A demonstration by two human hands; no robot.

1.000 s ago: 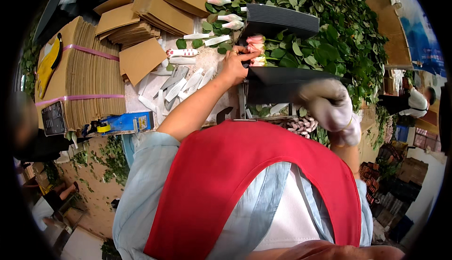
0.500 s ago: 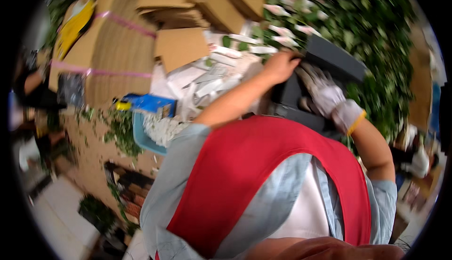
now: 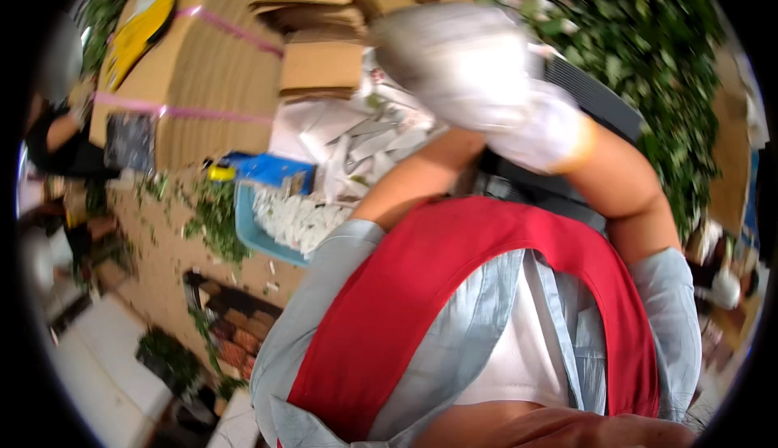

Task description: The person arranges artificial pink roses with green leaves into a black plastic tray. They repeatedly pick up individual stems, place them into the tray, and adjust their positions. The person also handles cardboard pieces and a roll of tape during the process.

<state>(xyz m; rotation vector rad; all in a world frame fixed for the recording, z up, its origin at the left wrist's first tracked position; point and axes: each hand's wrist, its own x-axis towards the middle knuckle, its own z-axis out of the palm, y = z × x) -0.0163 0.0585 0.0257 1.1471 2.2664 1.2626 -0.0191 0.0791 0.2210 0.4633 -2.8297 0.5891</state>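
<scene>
My right hand (image 3: 466, 67), in a whitish work glove, is raised in front of the table and smeared by motion. I cannot make out its fingers or whether it holds anything. Behind the glove my left hand is hidden; only the bare left forearm (image 3: 417, 176) shows, reaching up under it. A dark grey box-like device (image 3: 600, 103) with a ribbed top stands close in front of me, partly covered by my right arm. Left of the forearm lie white strips and paper wrappers (image 3: 373, 144) in a loose heap.
Leafy green stems (image 3: 648, 51) pile up at the right. Stacked cardboard sheets bound with pink straps (image 3: 227, 75) stand at the left, near small cardboard pieces (image 3: 320, 67). A blue box (image 3: 271, 171) sits by a light-blue basin (image 3: 245, 217) of white bits. Another person's arm (image 3: 61, 136) shows far left.
My gloved right hand has left the grey device and swung up and left, now covering my left hand. The view has shifted slightly.
</scene>
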